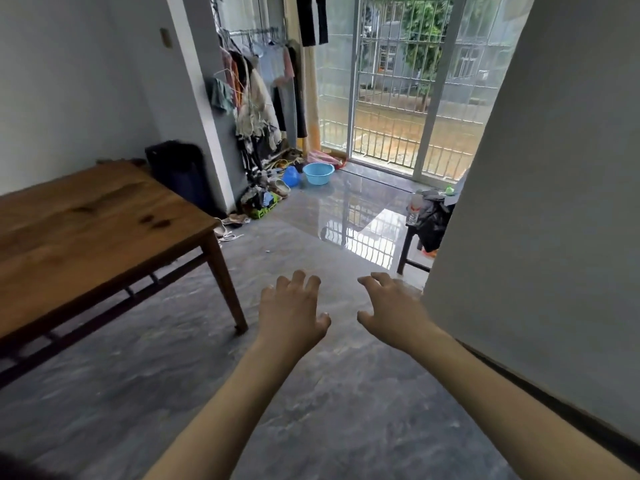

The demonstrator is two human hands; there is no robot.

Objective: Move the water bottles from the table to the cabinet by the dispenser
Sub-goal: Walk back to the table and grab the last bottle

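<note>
Both my arms reach forward over the grey floor. My left hand (292,306) and my right hand (389,308) hang side by side, palms down, fingers apart and curled, holding nothing. A wooden table (86,223) stands to my left with a bare top. A clear plastic water bottle (414,209) stands on a small dark stool (410,244) ahead on the right, partly hidden behind the white wall. No cabinet or dispenser shows in this view.
A white wall (540,202) juts in on my right. A black bag (433,220) lies on the stool. A clothes rack (263,91), a blue basin (318,173) and floor clutter sit ahead left by the barred glass door (398,81).
</note>
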